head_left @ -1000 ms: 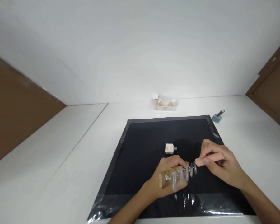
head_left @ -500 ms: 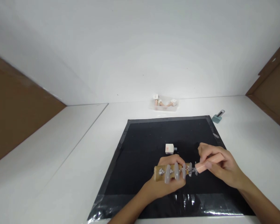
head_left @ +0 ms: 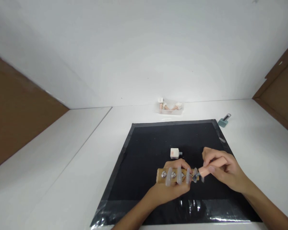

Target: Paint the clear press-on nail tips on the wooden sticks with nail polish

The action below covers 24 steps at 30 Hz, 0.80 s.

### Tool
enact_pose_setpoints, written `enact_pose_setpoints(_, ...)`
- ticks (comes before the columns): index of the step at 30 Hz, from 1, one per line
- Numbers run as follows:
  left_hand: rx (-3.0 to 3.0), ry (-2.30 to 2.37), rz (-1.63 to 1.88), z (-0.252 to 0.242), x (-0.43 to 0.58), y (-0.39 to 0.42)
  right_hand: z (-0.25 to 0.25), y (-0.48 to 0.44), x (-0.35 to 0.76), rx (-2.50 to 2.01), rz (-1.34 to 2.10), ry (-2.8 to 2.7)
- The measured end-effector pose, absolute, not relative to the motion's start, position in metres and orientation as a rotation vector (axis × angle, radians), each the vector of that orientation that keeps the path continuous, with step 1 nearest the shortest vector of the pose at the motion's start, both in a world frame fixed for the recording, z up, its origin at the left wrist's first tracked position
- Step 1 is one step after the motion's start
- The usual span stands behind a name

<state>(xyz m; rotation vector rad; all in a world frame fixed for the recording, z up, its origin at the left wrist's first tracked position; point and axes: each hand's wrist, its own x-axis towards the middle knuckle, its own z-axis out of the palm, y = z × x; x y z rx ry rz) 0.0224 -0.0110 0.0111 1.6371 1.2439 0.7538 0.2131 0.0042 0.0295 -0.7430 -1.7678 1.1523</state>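
My left hand (head_left: 169,191) is closed around a wooden nail tip stand (head_left: 160,176), held over the black mat. Several clear false nails (head_left: 179,175) are mounted in a row along it on metal knobs. Between the fingers and thumb of my right hand (head_left: 227,167) is a nail polish brush (head_left: 207,170) with a long peach cap. Its dark bristle end is at one of the false nails near the stand's right end; whether it touches is hard to tell. A white polish bottle (head_left: 174,153) without its cap lies on its side just beyond my left hand.
The black mat (head_left: 144,143) is taped onto a white table (head_left: 86,159). Behind it stands a clear box (head_left: 166,111) with several peach-capped bottles. A teal object with a clear tube (head_left: 223,122) lies at the mat's far right corner, a loose nail tip (head_left: 222,140) nearby.
The brush tip has moved slightly left, onto a nail nearer the stand's middle. My left hand has tilted and shifted the stand a little to the left. The bottle stays put.
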Motion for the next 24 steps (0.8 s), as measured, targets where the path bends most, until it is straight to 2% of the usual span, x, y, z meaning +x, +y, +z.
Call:
enact_pose_setpoints(15, 1.680, 1.323, 0.749, 0.0126, 0.0220, -0.0142, 0.0293, 0.0027, 0.2113, -0.749, 1.114, -1.775)
enact_pose_setpoints(24, 1.693, 1.138, 0.850, 0.0063, 0.0198, -0.0110, 0.0273, 0.0028, 0.2130, -0.750, 1.207, -1.663)
